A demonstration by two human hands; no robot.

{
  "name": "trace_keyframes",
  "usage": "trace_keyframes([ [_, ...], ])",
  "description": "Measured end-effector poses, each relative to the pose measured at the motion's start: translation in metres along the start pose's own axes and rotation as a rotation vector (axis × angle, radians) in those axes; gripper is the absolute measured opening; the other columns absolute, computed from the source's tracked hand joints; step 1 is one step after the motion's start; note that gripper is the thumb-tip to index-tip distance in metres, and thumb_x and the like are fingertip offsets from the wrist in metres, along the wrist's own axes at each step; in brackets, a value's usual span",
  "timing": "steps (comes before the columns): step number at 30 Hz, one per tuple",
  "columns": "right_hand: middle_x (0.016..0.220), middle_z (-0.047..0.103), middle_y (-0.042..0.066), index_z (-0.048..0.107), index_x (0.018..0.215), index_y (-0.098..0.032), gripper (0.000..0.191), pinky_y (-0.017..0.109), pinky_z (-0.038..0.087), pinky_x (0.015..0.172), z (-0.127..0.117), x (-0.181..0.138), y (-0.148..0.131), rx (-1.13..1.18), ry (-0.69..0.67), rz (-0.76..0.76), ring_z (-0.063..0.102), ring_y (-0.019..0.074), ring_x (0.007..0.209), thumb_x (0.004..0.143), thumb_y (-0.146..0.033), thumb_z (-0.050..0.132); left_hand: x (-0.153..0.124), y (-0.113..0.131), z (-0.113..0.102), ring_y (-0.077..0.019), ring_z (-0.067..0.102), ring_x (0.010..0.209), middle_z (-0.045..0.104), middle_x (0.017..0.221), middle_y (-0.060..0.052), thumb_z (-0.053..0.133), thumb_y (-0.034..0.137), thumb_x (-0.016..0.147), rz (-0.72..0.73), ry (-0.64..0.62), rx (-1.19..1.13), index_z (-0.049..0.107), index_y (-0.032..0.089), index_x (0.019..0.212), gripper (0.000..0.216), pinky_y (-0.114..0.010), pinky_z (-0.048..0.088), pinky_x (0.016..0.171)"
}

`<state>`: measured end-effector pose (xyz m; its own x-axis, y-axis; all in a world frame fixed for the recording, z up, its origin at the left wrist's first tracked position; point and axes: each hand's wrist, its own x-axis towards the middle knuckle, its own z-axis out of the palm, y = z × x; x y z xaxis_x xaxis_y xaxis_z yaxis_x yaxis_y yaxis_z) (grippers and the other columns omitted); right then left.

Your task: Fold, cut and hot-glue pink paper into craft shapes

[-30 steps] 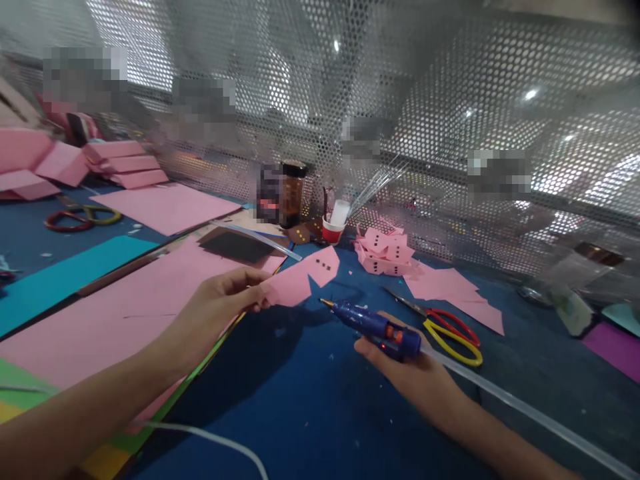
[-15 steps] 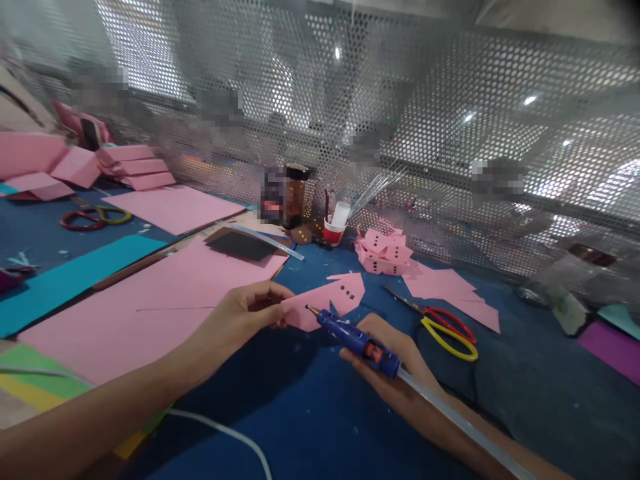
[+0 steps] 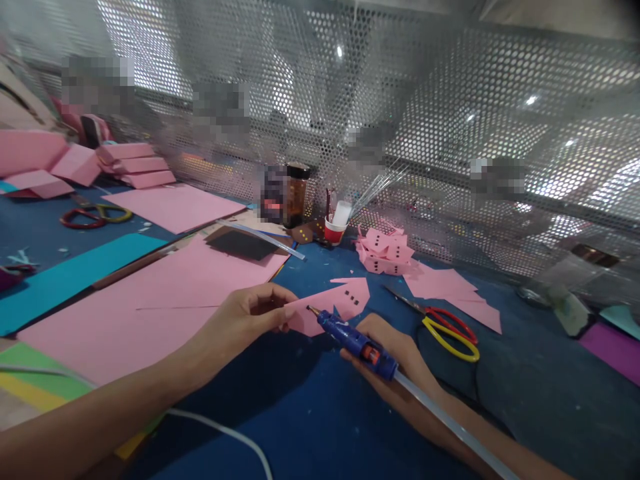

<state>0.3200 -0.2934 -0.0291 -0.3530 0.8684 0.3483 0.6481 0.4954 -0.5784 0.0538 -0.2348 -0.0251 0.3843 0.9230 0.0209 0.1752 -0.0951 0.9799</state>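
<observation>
My left hand [image 3: 263, 310] pinches the left end of a pink paper cutout [image 3: 315, 313] that has three small black squares near its right end. In my right hand [image 3: 387, 347] is a blue hot glue gun [image 3: 353, 340], with a long clear glue stick [image 3: 450, 420] coming out of its back. The gun's metal nozzle is at the face of the cutout, close to my left fingertips, with a small dark spot at its tip. Whether any glue is on the paper I cannot tell. Several similar pink cutouts [image 3: 384, 252] lie piled behind it.
Red-and-yellow-handled scissors [image 3: 450, 333] lie right of my right hand, near loose pink paper pieces [image 3: 450, 290]. At the back stand a jar [image 3: 299, 193] and a red-and-white cup [image 3: 335, 231] by a perforated metal screen [image 3: 425, 100]. Pink sheets [image 3: 125, 320] and a white cord [image 3: 220, 423] lie left.
The pink cutout has shifted slightly right and down and tipped a little. The glue gun has barely moved, its nozzle still at the paper. Both hands keep their grips.
</observation>
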Motion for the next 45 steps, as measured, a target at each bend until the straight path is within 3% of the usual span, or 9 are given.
trace_keyframes([
  [8, 0.090, 0.062, 0.002, 0.059, 0.090, -0.022, 0.004, 0.025, 0.044, 0.066, 0.002, -0.002, 0.003, 0.009, -0.006, 0.013, 0.061, 0.0152, 0.075, 0.089, -0.020, 0.062, 0.002, -0.001, -0.001, -0.0172, 0.057, 0.077, 0.068, 0.085, -0.002, 0.068, 0.046, 0.088, 0.007, 0.005, 0.016, 0.072, 0.022, 0.097, 0.026, -0.030, 0.045, 0.072],
  [16, 0.090, 0.061, 0.001, 0.058, 0.094, -0.023, 0.018, 0.025, 0.043, 0.068, 0.004, -0.003, 0.007, 0.024, -0.031, -0.035, 0.060, 0.0155, 0.078, 0.083, -0.009, 0.062, 0.001, 0.004, 0.001, -0.0173, 0.059, 0.077, 0.069, 0.086, -0.003, 0.069, 0.049, 0.087, 0.007, -0.011, 0.004, 0.072, 0.021, 0.096, 0.030, -0.029, 0.046, 0.071],
  [33, 0.087, 0.061, 0.002, 0.058, 0.089, -0.022, 0.003, 0.025, 0.045, 0.065, 0.004, -0.002, 0.005, 0.009, 0.001, -0.025, 0.062, 0.0156, 0.075, 0.089, -0.021, 0.061, 0.001, 0.002, 0.000, -0.0169, 0.058, 0.077, 0.069, 0.086, -0.002, 0.068, 0.046, 0.088, 0.011, -0.015, 0.005, 0.072, 0.022, 0.097, 0.026, -0.029, 0.045, 0.072],
  [45, 0.085, 0.059, 0.001, 0.054, 0.080, -0.022, 0.020, 0.024, 0.042, 0.060, -0.002, -0.002, -0.008, -0.007, -0.015, 0.043, 0.057, 0.0131, 0.068, 0.095, -0.034, 0.059, 0.003, 0.000, -0.003, -0.0174, 0.058, 0.077, 0.070, 0.086, -0.003, 0.071, 0.046, 0.084, -0.004, 0.043, 0.011, 0.073, 0.021, 0.095, 0.027, -0.030, 0.045, 0.072],
])
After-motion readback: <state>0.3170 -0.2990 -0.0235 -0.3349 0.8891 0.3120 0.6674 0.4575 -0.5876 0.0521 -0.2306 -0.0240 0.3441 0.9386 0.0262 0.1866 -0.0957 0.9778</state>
